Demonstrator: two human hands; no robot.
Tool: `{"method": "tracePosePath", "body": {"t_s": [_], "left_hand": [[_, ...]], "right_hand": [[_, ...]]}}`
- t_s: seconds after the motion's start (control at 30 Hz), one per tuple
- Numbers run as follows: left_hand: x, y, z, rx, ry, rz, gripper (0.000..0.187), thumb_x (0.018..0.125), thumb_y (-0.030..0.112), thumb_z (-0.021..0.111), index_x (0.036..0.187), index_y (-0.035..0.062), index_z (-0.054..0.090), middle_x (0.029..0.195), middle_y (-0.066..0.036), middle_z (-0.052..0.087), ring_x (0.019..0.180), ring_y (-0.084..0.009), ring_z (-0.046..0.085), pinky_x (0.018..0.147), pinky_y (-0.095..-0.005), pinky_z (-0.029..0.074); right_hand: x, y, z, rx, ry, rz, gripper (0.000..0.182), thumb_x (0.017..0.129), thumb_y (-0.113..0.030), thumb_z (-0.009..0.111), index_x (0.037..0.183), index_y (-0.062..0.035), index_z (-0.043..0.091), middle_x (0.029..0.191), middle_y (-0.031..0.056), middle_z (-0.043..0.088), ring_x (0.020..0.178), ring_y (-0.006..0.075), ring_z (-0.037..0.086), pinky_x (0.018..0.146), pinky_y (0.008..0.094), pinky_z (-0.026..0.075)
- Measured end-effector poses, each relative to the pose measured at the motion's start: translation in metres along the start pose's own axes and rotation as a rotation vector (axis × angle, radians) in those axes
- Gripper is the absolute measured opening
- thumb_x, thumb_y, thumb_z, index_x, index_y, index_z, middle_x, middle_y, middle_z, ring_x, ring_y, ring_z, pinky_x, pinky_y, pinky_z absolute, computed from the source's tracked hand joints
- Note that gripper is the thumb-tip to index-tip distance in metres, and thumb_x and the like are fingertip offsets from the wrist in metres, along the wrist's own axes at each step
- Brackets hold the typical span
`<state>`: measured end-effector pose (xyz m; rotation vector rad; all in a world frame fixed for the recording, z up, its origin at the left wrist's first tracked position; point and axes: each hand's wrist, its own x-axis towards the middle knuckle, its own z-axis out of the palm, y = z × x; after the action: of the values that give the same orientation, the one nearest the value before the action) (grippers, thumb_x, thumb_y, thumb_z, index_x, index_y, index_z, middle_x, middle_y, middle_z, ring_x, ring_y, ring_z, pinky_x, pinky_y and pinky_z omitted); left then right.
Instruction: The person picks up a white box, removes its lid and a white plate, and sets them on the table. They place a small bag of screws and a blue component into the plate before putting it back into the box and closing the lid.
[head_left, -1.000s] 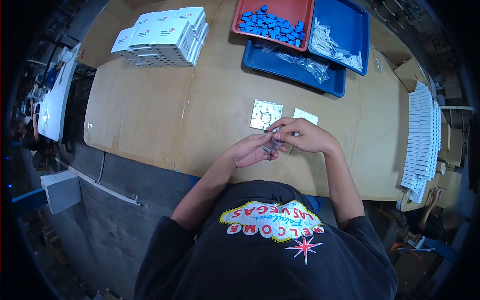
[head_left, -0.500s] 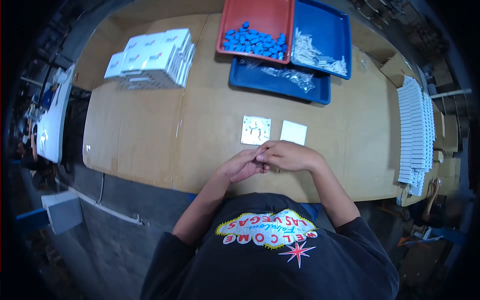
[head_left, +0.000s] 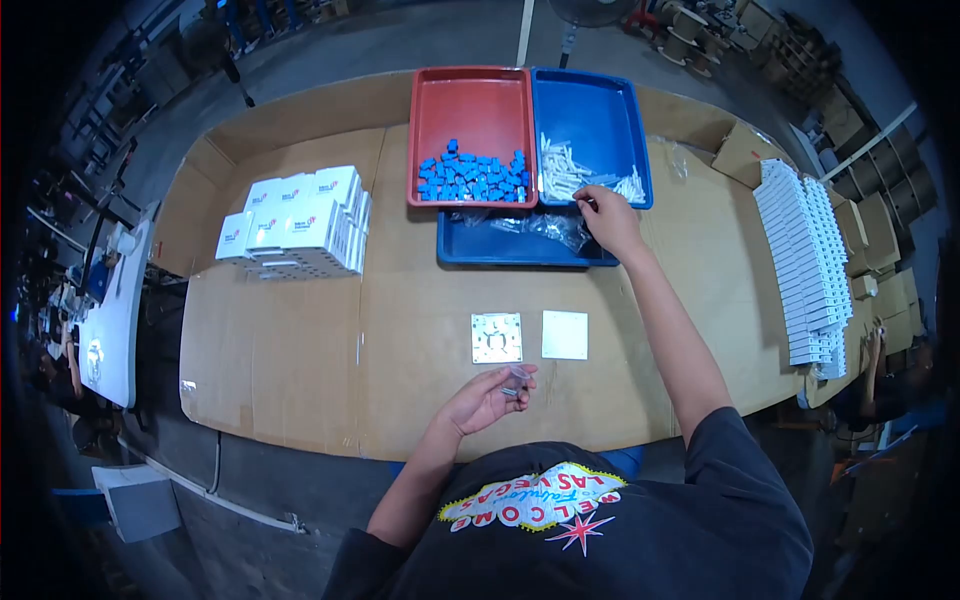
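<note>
Just beyond the printed front of a dark T-shirt (head_left: 560,535), the left hand (head_left: 482,402) is turned palm up, its fingers curled around a small clear bag (head_left: 517,380) with something inside too small to make out. Past it, two white squares lie side by side on the cardboard-covered table (head_left: 420,400): a fitted panel (head_left: 496,338) with cut-outs and, just right of it, a plain plate (head_left: 565,335). Long rows of white pieces (head_left: 805,265) stand at the right edge, and white boxes (head_left: 290,220) are stacked at the left. Farther on, a lower blue tray (head_left: 500,252) holds clear plastic bags (head_left: 560,231). Above its far side, the right hand (head_left: 612,222) reaches to the near rim of an upper blue tray (head_left: 585,110), beside white sticks (head_left: 563,172); thumb and forefinger are close together, but whether they pinch anything I cannot tell. Left of that tray, a red tray (head_left: 470,110) holds blue pieces (head_left: 470,178).
</note>
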<state>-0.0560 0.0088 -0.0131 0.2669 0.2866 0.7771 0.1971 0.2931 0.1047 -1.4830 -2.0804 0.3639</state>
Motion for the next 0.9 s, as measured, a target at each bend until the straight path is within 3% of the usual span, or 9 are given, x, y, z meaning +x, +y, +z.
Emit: {"method": "tracePosePath", "body": {"t_s": [0.27,0.37,0.47,0.57,0.6,0.7,0.8,0.9], "left_hand": [[-0.001,-0.001,0.000,0.003,0.016,0.009,0.050,0.111,0.033,0.049,0.148,-0.0011,0.050,0.124,-0.011,0.067,0.106,-0.0218,0.066,0.097,-0.0385,0.053],[0.000,0.000,0.001,-0.036,0.002,0.000,0.051,0.111,0.034,0.049,0.148,-0.0013,0.049,0.123,-0.012,0.068,0.107,-0.0226,0.066,0.099,-0.0400,0.052],[0.000,0.000,-0.001,-0.038,-0.002,-0.007,0.052,0.111,0.035,0.047,0.149,-0.0020,0.048,0.125,-0.012,0.067,0.107,-0.0228,0.066,0.100,-0.0403,0.052],[0.000,-0.001,0.000,-0.005,-0.002,-0.007,0.053,0.111,0.036,0.047,0.149,-0.0010,0.049,0.127,-0.011,0.066,0.107,-0.0207,0.065,0.098,-0.0379,0.052],[0.000,0.000,0.002,0.004,0.001,-0.009,0.053,0.111,0.037,0.047,0.149,-0.0004,0.050,0.127,-0.010,0.066,0.106,-0.0196,0.064,0.097,-0.0366,0.052],[0.000,0.000,0.001,-0.005,0.007,-0.013,0.054,0.111,0.038,0.046,0.149,-0.0012,0.049,0.127,-0.010,0.066,0.106,-0.0199,0.065,0.097,-0.0367,0.053],[0.003,-0.002,-0.008,-0.082,-0.030,-0.022,0.055,0.113,0.037,0.040,0.149,-0.0045,0.047,0.126,-0.013,0.067,0.108,-0.0248,0.068,0.100,-0.0411,0.054],[0.003,-0.006,-0.014,-0.096,-0.043,0.008,0.056,0.114,0.038,0.039,0.149,-0.0048,0.047,0.126,-0.013,0.067,0.107,-0.0238,0.068,0.099,-0.0403,0.055]], "right_hand": [[0.055,0.021,0.011,-0.112,-0.160,0.042,0.018,0.087,-0.013,0.072,0.104,-0.0090,0.076,0.094,0.0113,0.078,0.093,0.0332,0.075,0.082,0.0457,0.058],[0.056,0.016,0.006,-0.148,-0.176,0.003,0.021,0.086,-0.012,0.072,0.106,-0.0097,0.075,0.099,0.0129,0.077,0.096,0.0337,0.074,0.082,0.0467,0.057],[0.054,0.028,0.007,-0.163,0.032,-0.112,0.020,0.090,-0.012,0.072,0.110,-0.0076,0.074,0.099,0.0097,0.077,0.091,0.0274,0.073,0.077,0.0411,0.057],[0.053,0.010,-0.016,0.734,0.012,0.233,0.020,0.096,-0.011,0.072,0.114,-0.0058,0.073,0.100,0.0039,0.073,0.085,0.0150,0.068,0.071,0.0312,0.054],[0.046,0.003,-0.031,1.109,0.000,0.329,0.018,0.099,-0.011,0.072,0.115,-0.0043,0.073,0.097,-0.0013,0.069,0.081,0.0055,0.061,0.066,0.0217,0.048],[0.026,-0.014,-0.055,1.301,0.013,0.314,0.016,0.099,-0.011,0.073,0.113,-0.0050,0.073,0.093,-0.0015,0.068,0.078,0.0049,0.060,0.064,0.0201,0.046],[-0.002,-0.010,-0.051,1.149,-0.010,0.295,0.013,0.099,-0.013,0.073,0.109,-0.0032,0.073,0.085,-0.0034,0.066,0.072,0.0035,0.055,0.060,0.0202,0.041],[-0.047,0.001,-0.033,0.974,-0.123,0.322,0.013,0.097,-0.011,0.075,0.106,-0.0026,0.073,0.083,-0.0032,0.066,0.071,0.0019,0.053,0.060,0.0204,0.038]]}}
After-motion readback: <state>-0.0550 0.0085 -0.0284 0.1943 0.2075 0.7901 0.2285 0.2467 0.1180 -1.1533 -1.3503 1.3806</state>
